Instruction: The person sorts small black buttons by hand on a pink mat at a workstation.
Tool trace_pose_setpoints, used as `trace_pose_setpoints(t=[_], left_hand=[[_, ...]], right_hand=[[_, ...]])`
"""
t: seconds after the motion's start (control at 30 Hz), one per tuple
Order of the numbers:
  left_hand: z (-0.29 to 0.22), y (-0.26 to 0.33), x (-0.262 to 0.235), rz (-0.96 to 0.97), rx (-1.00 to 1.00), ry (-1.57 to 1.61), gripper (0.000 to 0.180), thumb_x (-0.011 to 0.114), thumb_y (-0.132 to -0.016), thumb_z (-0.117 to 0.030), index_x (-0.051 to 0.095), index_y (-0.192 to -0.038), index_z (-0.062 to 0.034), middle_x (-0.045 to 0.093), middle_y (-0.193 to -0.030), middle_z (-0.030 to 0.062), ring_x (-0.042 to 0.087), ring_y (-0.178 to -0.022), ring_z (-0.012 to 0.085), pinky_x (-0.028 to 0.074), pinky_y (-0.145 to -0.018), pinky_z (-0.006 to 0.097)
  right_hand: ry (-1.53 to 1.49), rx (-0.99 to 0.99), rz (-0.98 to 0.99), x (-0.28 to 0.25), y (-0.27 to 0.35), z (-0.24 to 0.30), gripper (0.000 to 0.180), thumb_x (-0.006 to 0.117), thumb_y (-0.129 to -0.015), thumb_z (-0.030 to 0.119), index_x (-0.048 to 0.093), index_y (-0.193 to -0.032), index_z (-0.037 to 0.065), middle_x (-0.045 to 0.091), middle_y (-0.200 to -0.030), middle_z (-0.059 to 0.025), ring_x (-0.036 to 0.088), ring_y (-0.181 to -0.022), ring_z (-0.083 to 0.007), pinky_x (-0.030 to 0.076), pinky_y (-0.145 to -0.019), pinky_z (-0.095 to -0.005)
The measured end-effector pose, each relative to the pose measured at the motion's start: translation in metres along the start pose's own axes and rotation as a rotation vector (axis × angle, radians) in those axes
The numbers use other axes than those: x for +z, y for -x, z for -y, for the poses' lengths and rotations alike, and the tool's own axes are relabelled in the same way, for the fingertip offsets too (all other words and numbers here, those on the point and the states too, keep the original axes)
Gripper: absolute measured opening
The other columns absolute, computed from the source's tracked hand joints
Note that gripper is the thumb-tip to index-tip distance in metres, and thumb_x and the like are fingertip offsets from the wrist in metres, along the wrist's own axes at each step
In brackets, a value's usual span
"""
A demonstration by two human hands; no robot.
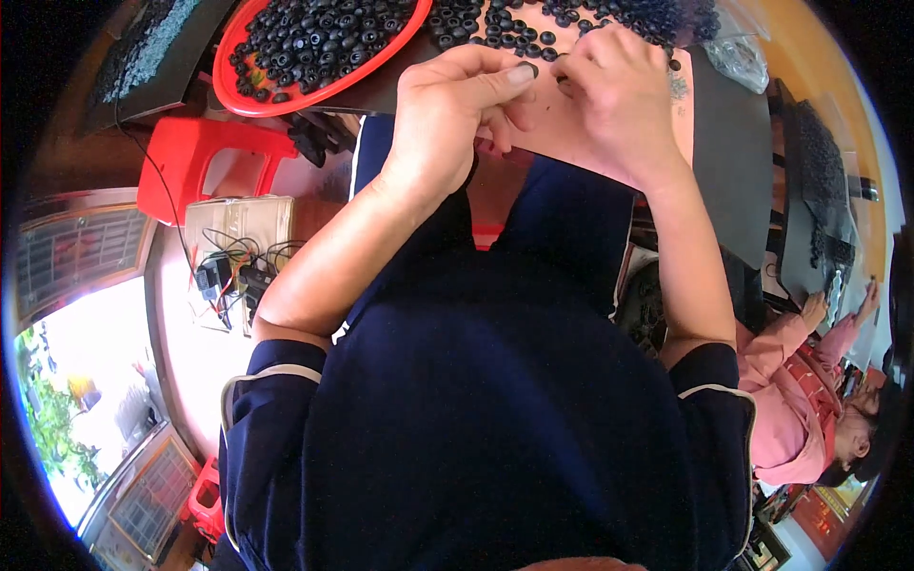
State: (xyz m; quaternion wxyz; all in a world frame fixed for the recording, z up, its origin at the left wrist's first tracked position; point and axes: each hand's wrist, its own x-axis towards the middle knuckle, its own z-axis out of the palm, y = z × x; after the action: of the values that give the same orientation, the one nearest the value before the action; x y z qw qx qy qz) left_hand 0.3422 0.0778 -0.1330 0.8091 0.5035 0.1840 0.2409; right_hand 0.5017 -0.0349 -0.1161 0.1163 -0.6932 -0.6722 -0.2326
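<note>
My left hand (455, 105) pinches a small black ring (528, 68) between thumb and forefinger, just above the table edge. My right hand (614, 90) sits right beside it, fingers curled around a small dark part (564, 84) that I can barely make out. Both hands hover over a pinkish mat (571, 133) scattered with several loose black rings (505, 29). A red round tray (314, 43) full of the same black rings lies to the left of my hands.
A red plastic stool (205, 162) and a cardboard box with tangled wires (238, 257) stand on the floor at left. A person in pink (809, 400) works at a dark table (819, 200) at right. A clear plastic bag (738, 52) lies at upper right.
</note>
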Motion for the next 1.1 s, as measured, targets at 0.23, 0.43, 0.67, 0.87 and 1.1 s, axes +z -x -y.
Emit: trace_pose_setpoints(t=[0.23, 0.43, 0.67, 0.87, 1.1], left_hand=[[-0.007, -0.016, 0.000, -0.135, 0.295, 0.167, 0.013, 0.064, -0.091, -0.008, 0.065, -0.095, 0.0049, 0.067, -0.083, 0.0107, 0.065, -0.076, 0.0173, 0.053, -0.071, 0.029], [-0.031, -0.016, 0.027, -0.016, -0.014, 0.441, 0.017, 0.060, -0.093, -0.017, 0.058, -0.100, -0.0013, 0.062, -0.097, 0.0140, 0.061, -0.092, 0.0258, 0.051, -0.085, 0.037], [-0.018, -0.020, 0.025, 0.024, -0.031, 0.492, 0.016, 0.059, -0.093, -0.017, 0.056, -0.097, -0.0019, 0.060, -0.096, 0.0141, 0.061, -0.093, 0.0268, 0.050, -0.086, 0.037], [-0.015, -0.017, 0.034, -0.073, -0.034, 0.472, 0.015, 0.059, -0.093, -0.011, 0.059, -0.096, 0.0033, 0.064, -0.089, 0.0142, 0.064, -0.083, 0.0245, 0.053, -0.074, 0.032], [0.009, -0.023, 0.021, -0.008, 0.048, 0.483, 0.015, 0.057, -0.094, -0.010, 0.061, -0.098, 0.0045, 0.065, -0.087, 0.0154, 0.065, -0.083, 0.0260, 0.054, -0.077, 0.036]], right_hand=[[-0.140, 0.007, -0.170, -0.014, -0.001, 0.010, 0.018, 0.067, -0.075, 0.000, 0.069, -0.093, 0.006, 0.060, -0.081, -0.0043, 0.060, -0.077, -0.0236, 0.046, -0.069, -0.0355], [-1.767, 0.747, -0.087, -0.017, -0.001, 0.066, 0.010, 0.067, -0.085, -0.002, 0.067, -0.095, 0.001, 0.065, -0.088, -0.0022, 0.063, -0.086, -0.0110, 0.054, -0.075, -0.0253], [-1.264, 0.452, -0.260, 0.000, 0.012, 0.068, 0.013, 0.068, -0.082, -0.005, 0.066, -0.094, -0.001, 0.065, -0.086, -0.0041, 0.061, -0.078, -0.0115, 0.051, -0.068, -0.0256], [-1.243, 0.401, -0.074, -0.009, 0.012, 0.054, 0.015, 0.070, -0.080, -0.001, 0.064, -0.094, 0.000, 0.062, -0.081, -0.0103, 0.062, -0.073, -0.0166, 0.048, -0.065, -0.0274], [-1.050, 0.381, -0.050, -0.008, 0.014, 0.051, 0.014, 0.071, -0.083, 0.006, 0.064, -0.093, 0.001, 0.063, -0.075, -0.0075, 0.062, -0.070, -0.0148, 0.048, -0.064, -0.0264]])
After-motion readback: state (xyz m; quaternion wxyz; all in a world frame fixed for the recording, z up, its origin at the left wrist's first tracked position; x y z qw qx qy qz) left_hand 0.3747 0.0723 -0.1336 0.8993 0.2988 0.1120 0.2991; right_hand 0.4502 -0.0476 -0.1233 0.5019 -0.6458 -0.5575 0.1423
